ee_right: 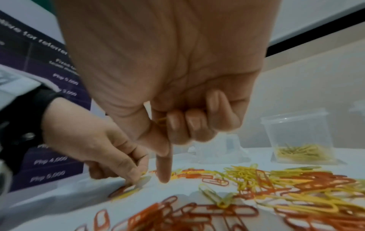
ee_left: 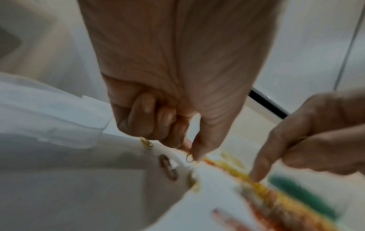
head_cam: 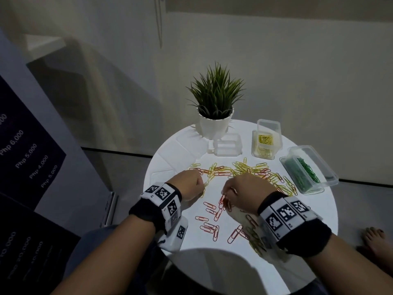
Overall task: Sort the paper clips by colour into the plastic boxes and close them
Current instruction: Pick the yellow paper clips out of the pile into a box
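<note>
A band of mixed yellow and red paper clips (head_cam: pixel 244 170) lies across the round white table (head_cam: pixel 302 211). More red clips (head_cam: pixel 212 222) are scattered nearer to me. My left hand (head_cam: pixel 192 185) is at the band's left end, fingers curled, thumb and forefinger pinching a yellow clip (ee_left: pixel 189 157) at the tabletop. My right hand (head_cam: pixel 244 191) is beside it. Its index finger (ee_right: pixel 164 171) points straight down onto the table, and its other fingers curl round a yellow clip (ee_right: pixel 162 121). A clear box with yellow clips (head_cam: pixel 263 145) and one with green clips (head_cam: pixel 306 171) stand open at the right.
An empty clear box (head_cam: pixel 228 146) sits in front of a potted plant (head_cam: pixel 214 107) at the table's far side. Clear lids (head_cam: pixel 180 150) lie at the far left. A dark printed banner (head_cam: pixel 25 156) stands to the left, and a bare foot (head_cam: pixel 376 237) shows at the right.
</note>
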The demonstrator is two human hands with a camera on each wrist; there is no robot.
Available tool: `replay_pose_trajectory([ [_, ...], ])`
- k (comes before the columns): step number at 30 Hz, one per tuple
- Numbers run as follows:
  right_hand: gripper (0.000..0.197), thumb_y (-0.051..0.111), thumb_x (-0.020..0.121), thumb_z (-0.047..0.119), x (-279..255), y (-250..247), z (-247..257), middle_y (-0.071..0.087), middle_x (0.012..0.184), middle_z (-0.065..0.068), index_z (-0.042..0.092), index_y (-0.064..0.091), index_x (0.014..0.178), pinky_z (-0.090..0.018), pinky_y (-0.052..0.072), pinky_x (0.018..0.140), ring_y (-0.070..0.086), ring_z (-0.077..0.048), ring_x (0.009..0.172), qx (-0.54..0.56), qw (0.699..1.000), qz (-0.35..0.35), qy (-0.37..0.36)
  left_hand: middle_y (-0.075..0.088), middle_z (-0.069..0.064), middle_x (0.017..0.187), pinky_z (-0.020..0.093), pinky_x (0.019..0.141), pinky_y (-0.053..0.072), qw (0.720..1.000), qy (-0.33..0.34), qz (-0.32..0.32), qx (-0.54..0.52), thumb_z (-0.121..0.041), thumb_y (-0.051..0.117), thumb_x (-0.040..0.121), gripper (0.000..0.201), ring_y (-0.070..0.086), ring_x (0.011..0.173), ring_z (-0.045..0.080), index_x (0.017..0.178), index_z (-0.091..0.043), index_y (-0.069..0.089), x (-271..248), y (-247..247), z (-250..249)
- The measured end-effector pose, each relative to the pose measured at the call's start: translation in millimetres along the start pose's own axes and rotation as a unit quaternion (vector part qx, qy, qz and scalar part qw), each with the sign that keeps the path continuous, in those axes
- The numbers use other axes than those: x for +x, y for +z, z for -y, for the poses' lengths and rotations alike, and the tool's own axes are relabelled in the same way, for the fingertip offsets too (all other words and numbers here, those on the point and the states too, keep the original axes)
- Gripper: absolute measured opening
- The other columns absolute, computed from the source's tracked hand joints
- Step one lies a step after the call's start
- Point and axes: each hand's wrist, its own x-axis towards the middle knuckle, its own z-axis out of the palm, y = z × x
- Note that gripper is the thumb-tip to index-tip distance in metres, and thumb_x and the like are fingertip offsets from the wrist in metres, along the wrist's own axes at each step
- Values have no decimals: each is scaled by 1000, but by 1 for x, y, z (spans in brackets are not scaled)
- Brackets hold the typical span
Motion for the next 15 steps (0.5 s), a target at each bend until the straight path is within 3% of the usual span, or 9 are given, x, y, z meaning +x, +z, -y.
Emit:
replay_pose_trajectory([
  [2, 23, 46, 92, 29, 6, -6, 1, 65, 94, 5, 28, 69, 96, -30, 51, 79, 61, -18, 90, 41, 999, -28, 21, 51, 10, 77, 29, 60, 33, 989, -1, -12, -145, -17, 42, 96, 20, 42, 68, 18, 80, -8, 50, -5, -5, 0],
  [3, 18, 49, 92, 30, 10, -7, 2, 60, 86, 7, 26, 67, 89, -28, 47, 75, 58, -16, 86, 70, 997, -33, 27, 44, 7, 72, 29, 58, 30, 967, -18, -16, -254, -17, 40, 95, 21, 38, 64, 17, 76, -11, 44, -8, -8, 1],
  [5, 16, 57, 88, 37, 22, -5, 9, 54, 80, 8, 24, 59, 78, -27, 42, 72, 55, -16, 84, 115, 992, -19, 48, 32, 4, 64, 27, 50, 24, 878, -52, -11, -476, -17, 37, 89, 23, 28, 53, 15, 66, -16, 36, -12, -13, 4],
  [7, 31, 62, 83, 49, 36, 3, 23, 59, 83, 3, 20, 55, 77, -29, 44, 72, 57, -19, 85, 100, 992, 23, 80, 28, 2, 60, 23, 42, 20, 788, -45, -2, -614, -16, 32, 86, 22, 23, 47, 13, 64, -17, 31, -18, -17, 7],
  [9, 37, 63, 82, 52, 46, 11, 38, 63, 90, -3, 16, 57, 83, -29, 46, 73, 60, -22, 86, 44, 993, 49, 97, 31, 0, 58, 20, 38, 21, 727, -26, 3, -686, -19, 29, 87, 22, 23, 46, 11, 65, -15, 32, -24, -20, 12],
  [10, 33, 62, 85, 47, 49, 13, 44, 64, 97, -4, 14, 60, 91, -30, 46, 74, 61, -23, 91, 33, 992, 56, 104, 32, 0, 58, 19, 37, 23, 712, -24, 1, -702, -22, 30, 89, 25, 24, 46, 11, 66, -15, 34, -25, -21, 15],
  [12, 26, 60, 90, 28, 52, 14, 47, 64, 111, -7, 9, 60, 108, -31, 46, 77, 62, -26, 101, 27, 993, 56, 104, 35, 0, 57, 19, 37, 24, 718, -35, -13, -695, -26, 33, 96, 32, 27, 44, 11, 67, -14, 38, -24, -20, 22],
  [13, 23, 59, 89, 20, 54, 14, 46, 64, 112, -9, 7, 60, 108, -31, 47, 77, 62, -27, 99, 30, 993, 57, 99, 36, 0, 56, 19, 37, 24, 741, -46, -30, -670, -25, 34, 99, 33, 28, 42, 11, 68, -14, 41, -23, -21, 24],
  [15, 6, 58, 86, 15, 54, 15, 42, 64, 96, -8, 9, 59, 87, -28, 48, 69, 60, -25, 83, 41, 992, 72, 93, 39, -2, 57, 18, 40, 24, 825, -60, -80, -556, -19, 35, 101, 31, 33, 40, 8, 74, -13, 49, -16, -20, 30],
])
